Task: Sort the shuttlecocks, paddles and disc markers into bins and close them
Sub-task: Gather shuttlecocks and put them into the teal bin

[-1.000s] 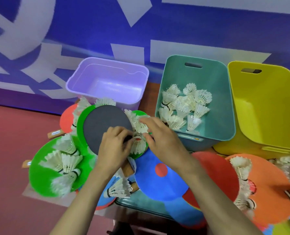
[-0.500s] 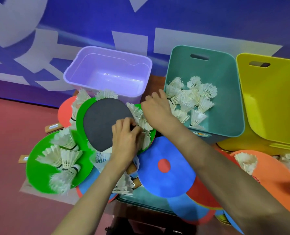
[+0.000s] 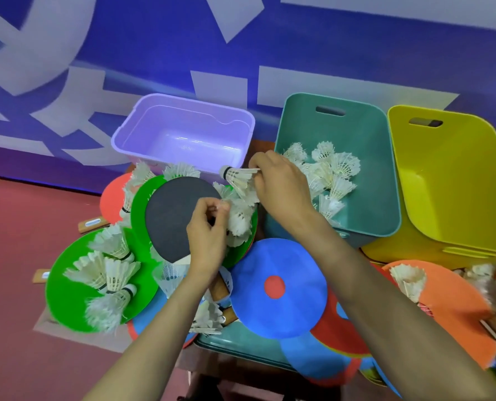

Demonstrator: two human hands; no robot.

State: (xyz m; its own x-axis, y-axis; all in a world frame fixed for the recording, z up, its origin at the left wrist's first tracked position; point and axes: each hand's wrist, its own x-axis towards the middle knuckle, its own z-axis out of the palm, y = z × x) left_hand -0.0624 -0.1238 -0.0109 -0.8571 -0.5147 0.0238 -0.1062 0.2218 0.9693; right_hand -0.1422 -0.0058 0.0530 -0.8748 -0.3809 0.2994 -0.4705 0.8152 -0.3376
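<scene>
My right hand [image 3: 281,186] pinches a white shuttlecock [image 3: 238,176] by its feathers, held just left of the teal bin [image 3: 385,180], which holds several shuttlecocks [image 3: 328,172]. My left hand [image 3: 209,238] pinches the feathers of another shuttlecock [image 3: 239,218] at the right edge of a dark grey paddle [image 3: 174,218]. That paddle lies on a green disc marker [image 3: 139,209]. More shuttlecocks [image 3: 108,273] lie on a second green disc [image 3: 64,293] at the left.
An empty lilac bin [image 3: 183,134] stands at the back, an empty yellow bin [image 3: 458,180] at the right. A blue disc [image 3: 278,287], red and orange discs [image 3: 455,305] and a teal lid [image 3: 241,340] cover the front. A blue wall is behind.
My right hand has lifted a shuttlecock off the pile and carried it up and right toward the teal bin. My left hand has shifted right onto the shuttlecocks beside the paddle.
</scene>
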